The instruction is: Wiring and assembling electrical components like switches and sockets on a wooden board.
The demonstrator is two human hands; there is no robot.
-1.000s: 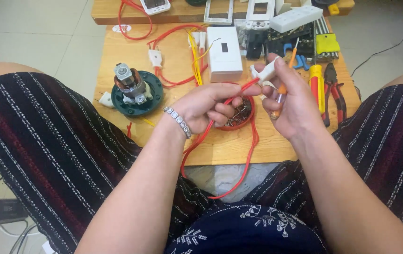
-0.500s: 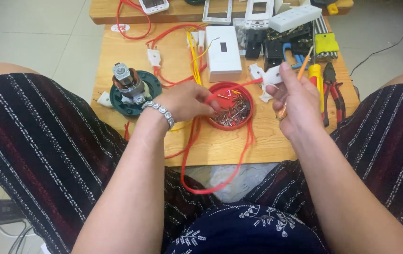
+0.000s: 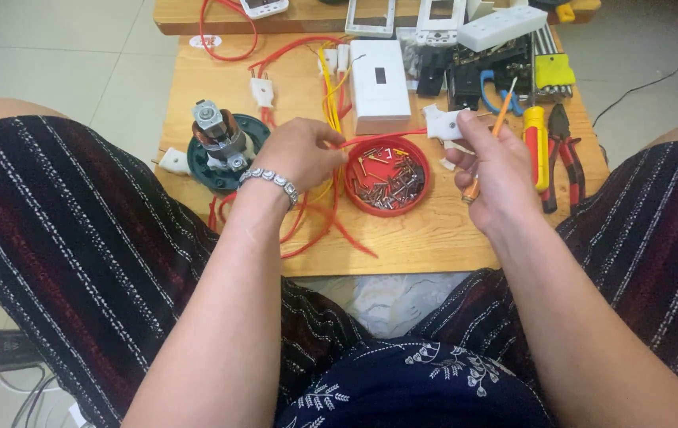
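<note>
Left hand (image 3: 301, 155) is curled over the low wooden table (image 3: 434, 246), its fingertips pinched on a red wire (image 3: 382, 136) that is drawn taut across to the right; the right hand (image 3: 491, 170) is closed on a small white plug connector (image 3: 443, 123) at the far end of that wire, and a thin orange-handled screwdriver (image 3: 500, 117) is gripped in the same fist. Directly under the stretched wire sits a red dish of screws (image 3: 388, 174), and a spill is judged likely if the wire sags or is jerked, since the rim could be caught and the small fasteners scattered toward the table edge. The connector could also be pulled off the wire if too much tension is applied, and the screwdriver tip could slip off so small a part while both are managed in one hand. Loose red and yellow wires (image 3: 327, 202) are looped beneath the left wrist and could be snagged by the bracelet (image 3: 272, 181). On the table are also seen a motor on a dark green base (image 3: 220, 143), a white box (image 3: 378, 83), red-handled pliers (image 3: 565, 150) and a yellow-handled screwdriver (image 3: 537, 147). The table is set low between the person's knees, on a pale tiled floor (image 3: 62, 47); a second wooden surface (image 3: 307, 17) lies just beyond.
</note>
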